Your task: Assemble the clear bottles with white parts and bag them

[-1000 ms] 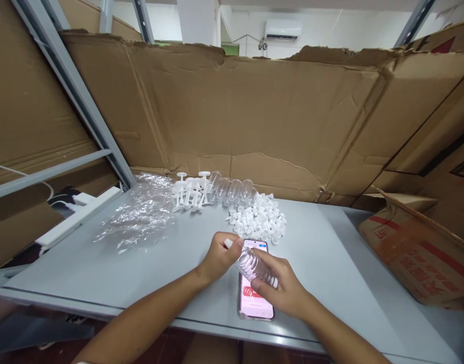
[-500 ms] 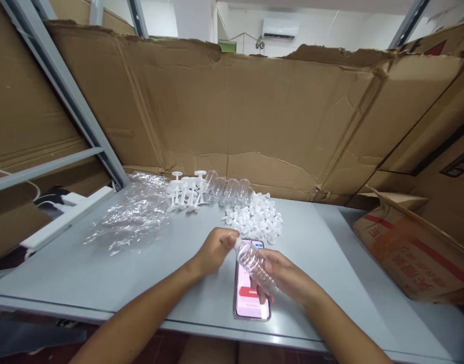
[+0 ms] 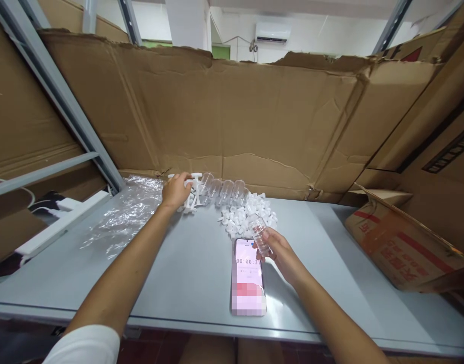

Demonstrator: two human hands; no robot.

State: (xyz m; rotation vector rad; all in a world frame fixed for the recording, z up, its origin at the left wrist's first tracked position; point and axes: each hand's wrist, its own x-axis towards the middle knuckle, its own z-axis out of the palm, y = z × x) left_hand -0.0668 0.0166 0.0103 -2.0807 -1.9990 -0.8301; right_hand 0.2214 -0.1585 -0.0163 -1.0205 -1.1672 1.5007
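Observation:
My right hand (image 3: pixel 275 247) is closed round a clear ribbed plastic bottle (image 3: pixel 259 233), tilted above the top of a phone. Far to the left, my left hand (image 3: pixel 176 191) reaches onto a cluster of white plunger-like parts (image 3: pixel 193 201); its fingers are bent at one of them, and whether they grip it is hard to make out. Several clear bottles (image 3: pixel 225 192) lie beside that cluster. In front of them is a heap of small white caps (image 3: pixel 247 215). The phone (image 3: pixel 249 298) lies on the grey table (image 3: pixel 194 283) and shows a running timer.
Crumpled clear plastic film (image 3: pixel 122 217) lies left of the white parts. A white power strip (image 3: pixel 61 222) runs along the left edge. Cardboard (image 3: pixel 232 116) walls the back, and an open cardboard box (image 3: pixel 402 247) stands at the right.
My left hand has left the bottle's neck and moved up and left to the white parts. My right hand has raised the bottle, uncovering more of the phone. The view has shifted slightly.

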